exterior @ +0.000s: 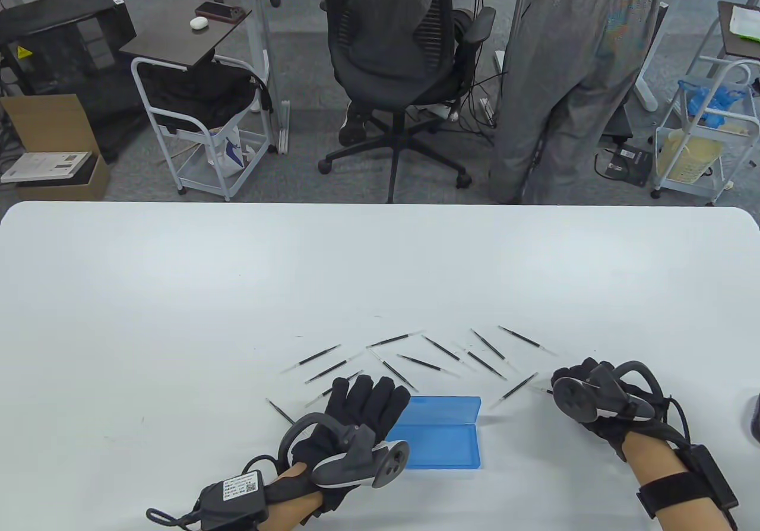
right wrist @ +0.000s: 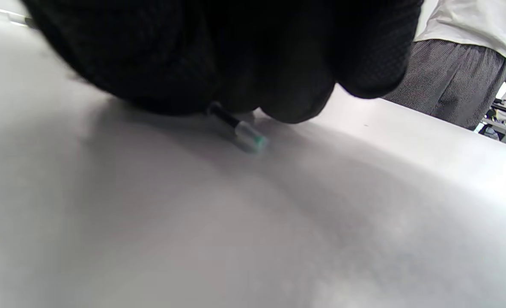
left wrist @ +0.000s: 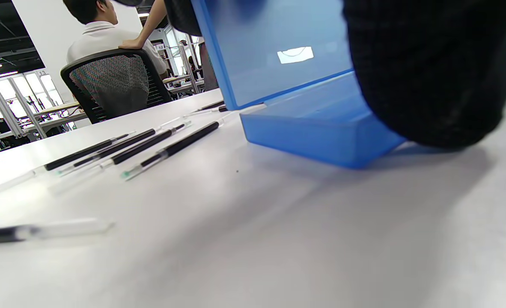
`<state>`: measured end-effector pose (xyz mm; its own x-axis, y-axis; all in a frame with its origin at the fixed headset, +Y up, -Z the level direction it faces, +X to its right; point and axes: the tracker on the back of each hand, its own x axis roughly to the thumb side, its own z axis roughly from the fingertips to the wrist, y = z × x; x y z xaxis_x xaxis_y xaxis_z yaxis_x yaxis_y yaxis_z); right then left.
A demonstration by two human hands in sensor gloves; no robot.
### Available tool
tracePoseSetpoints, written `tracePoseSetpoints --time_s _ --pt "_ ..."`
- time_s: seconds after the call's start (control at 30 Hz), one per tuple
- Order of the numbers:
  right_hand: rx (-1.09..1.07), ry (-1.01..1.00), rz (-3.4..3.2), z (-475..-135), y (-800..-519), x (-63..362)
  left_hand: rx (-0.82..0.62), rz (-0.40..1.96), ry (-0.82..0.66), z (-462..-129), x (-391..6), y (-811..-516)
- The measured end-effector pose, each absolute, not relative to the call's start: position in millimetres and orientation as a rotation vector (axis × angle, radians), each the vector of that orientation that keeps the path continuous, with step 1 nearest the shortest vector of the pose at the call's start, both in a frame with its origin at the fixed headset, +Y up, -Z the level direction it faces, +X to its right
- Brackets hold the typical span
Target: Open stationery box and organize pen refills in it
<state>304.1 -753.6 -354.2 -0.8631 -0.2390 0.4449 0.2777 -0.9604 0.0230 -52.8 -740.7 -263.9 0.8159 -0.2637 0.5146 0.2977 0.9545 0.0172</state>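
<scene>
Nearest the lens, the right hand (right wrist: pixel 218 55) fills the top of its wrist view, gloved fingers curled down onto one pen refill (right wrist: pixel 240 130) whose clear, green-tipped end pokes out onto the table (right wrist: pixel 236 222). From the table view that refill is hidden; only the hand's tracker and bunched fingers show, right of the box. The left hand (exterior: pixel 356 418) lies with straight fingers spread, their tips against the left end of the blue stationery box (exterior: pixel 442 436). That box stands open near the table's front edge, between the two hands, its lid raised behind the tray. The left wrist view shows what the overhead one cannot: the lid stands upright above the shallow tray, with a glove finger pressed against the tray's near wall. Loose pen refills (exterior: pixel 415 353) lie scattered in an arc just beyond the box; several lie side by side left of it in the left wrist view. Behind the table are an office chair (exterior: pixel 398 50) and a standing person (exterior: pixel 570 79).
</scene>
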Motion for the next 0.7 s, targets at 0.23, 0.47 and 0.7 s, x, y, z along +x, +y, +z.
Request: tracePoseSetpoints --time_s 0.23,0.47,0.7 --pt "-0.607 -0.071 -2.835 -352.3 -744.8 304.6 -0.067 -0.297 -0.539 -264.4 -52.9 -740.4" --pt "-0.781 0.216 -2.948 -321.9 -691.3 260.6 -0.073 -0.292 -0.540 -264.6 -53.1 -740.9" --pt "-1.023 0.250 -2.852 -270.6 -675.3 179.4 -0.077 -0.284 -0.539 -265.3 -53.4 -741.2"
